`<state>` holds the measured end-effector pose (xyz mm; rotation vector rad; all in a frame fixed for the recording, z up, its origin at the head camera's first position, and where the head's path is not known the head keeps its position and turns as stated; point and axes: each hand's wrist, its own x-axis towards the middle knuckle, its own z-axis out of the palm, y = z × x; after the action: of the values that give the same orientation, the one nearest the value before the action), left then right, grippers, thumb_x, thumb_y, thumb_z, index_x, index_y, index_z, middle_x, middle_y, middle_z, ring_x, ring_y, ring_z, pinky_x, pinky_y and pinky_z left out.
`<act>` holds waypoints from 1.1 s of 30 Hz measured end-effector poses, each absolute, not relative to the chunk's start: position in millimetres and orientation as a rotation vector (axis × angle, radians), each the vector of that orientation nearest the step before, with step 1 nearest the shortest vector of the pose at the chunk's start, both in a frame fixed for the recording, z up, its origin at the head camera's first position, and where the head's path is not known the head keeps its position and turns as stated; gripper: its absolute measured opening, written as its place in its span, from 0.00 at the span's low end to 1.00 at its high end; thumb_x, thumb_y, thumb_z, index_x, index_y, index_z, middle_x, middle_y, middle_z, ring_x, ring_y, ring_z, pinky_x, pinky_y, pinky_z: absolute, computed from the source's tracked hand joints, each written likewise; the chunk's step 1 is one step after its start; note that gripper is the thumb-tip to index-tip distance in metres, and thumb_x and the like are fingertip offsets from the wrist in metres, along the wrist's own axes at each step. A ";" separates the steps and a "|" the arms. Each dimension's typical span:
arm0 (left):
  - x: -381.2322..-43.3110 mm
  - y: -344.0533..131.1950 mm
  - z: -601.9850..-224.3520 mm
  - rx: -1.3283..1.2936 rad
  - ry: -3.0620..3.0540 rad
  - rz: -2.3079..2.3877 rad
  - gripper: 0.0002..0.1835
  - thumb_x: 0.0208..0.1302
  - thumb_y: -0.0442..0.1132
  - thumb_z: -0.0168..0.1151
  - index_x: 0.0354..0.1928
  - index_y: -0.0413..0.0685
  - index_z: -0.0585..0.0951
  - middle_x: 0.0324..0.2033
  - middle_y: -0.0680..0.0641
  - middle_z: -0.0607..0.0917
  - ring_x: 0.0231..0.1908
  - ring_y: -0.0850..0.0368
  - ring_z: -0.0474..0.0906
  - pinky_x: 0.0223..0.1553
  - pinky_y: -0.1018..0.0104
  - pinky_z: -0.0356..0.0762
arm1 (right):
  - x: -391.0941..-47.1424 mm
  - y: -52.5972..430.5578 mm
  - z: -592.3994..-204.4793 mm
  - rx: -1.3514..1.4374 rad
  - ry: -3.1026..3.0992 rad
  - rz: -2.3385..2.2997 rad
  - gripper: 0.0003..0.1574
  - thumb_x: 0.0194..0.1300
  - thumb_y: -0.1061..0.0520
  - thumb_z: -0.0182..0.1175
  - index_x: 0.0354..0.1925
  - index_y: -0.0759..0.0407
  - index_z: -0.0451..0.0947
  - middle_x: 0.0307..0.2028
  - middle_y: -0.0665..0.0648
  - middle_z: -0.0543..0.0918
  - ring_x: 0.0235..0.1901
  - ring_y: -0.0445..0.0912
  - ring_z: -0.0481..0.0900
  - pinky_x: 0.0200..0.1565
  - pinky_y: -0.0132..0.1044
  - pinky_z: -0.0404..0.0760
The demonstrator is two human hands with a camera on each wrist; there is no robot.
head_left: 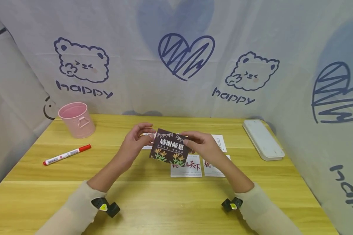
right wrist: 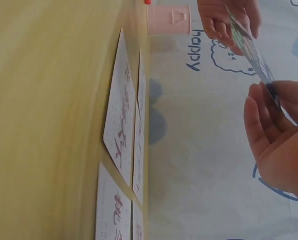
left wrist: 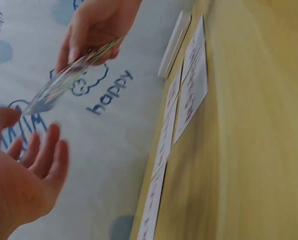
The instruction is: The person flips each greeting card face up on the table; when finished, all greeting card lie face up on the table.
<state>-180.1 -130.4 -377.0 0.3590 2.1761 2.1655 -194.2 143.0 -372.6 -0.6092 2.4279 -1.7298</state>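
My right hand pinches a dark greeting card by its right side, thumb on the front. White Chinese lettering, bunting and yellow flowers decorate the card, which is tilted above the table; whether it is a single card or a thin stack, I cannot tell. At its left edge is my left hand. In the left wrist view the left thumb is at the card's corner, while the other fingers stand loosely apart from it. Beneath the hands, several white cards with red lettering lie in rows, partly covered.
A pink bucket stands at the back left of the wooden table. In front of it lies a red-capped marker. A white flat case sits at the right. Patterned cloth hangs behind.
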 end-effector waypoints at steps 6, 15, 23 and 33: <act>-182.0 -134.5 -379.1 0.448 2.255 1.879 0.17 0.72 0.37 0.60 0.59 0.41 0.76 0.49 0.43 0.82 0.41 0.56 0.81 0.45 0.62 0.82 | -192.7 141.4 -376.8 -0.660 2.478 -1.471 0.18 0.72 0.50 0.61 0.59 0.41 0.81 0.41 0.53 0.84 0.34 0.50 0.77 0.33 0.41 0.81; -184.3 -161.6 -388.8 0.410 2.327 1.682 0.16 0.72 0.38 0.60 0.57 0.41 0.79 0.53 0.40 0.82 0.44 0.52 0.82 0.46 0.56 0.83 | -199.9 121.6 -393.9 -0.597 2.507 -1.433 0.15 0.67 0.55 0.66 0.52 0.51 0.83 0.36 0.55 0.84 0.27 0.52 0.80 0.32 0.50 0.82; -196.8 -191.4 -408.8 0.406 2.337 1.547 0.13 0.71 0.34 0.60 0.53 0.36 0.80 0.44 0.39 0.83 0.38 0.51 0.83 0.46 0.53 0.84 | -220.8 93.6 -412.2 -0.555 2.496 -1.310 0.10 0.65 0.56 0.68 0.45 0.54 0.83 0.34 0.52 0.85 0.27 0.53 0.81 0.31 0.44 0.82; -217.5 -201.5 -430.2 0.483 2.521 1.213 0.10 0.70 0.34 0.60 0.49 0.38 0.83 0.40 0.44 0.83 0.39 0.53 0.76 0.44 0.61 0.77 | -231.5 72.9 -425.4 -0.538 2.648 -0.953 0.09 0.64 0.52 0.69 0.42 0.51 0.85 0.34 0.46 0.85 0.32 0.41 0.79 0.38 0.37 0.77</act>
<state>-217.5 -201.5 -430.2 0.4833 2.5213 1.2129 -231.5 72.9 -425.4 -0.5384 2.6483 -0.9525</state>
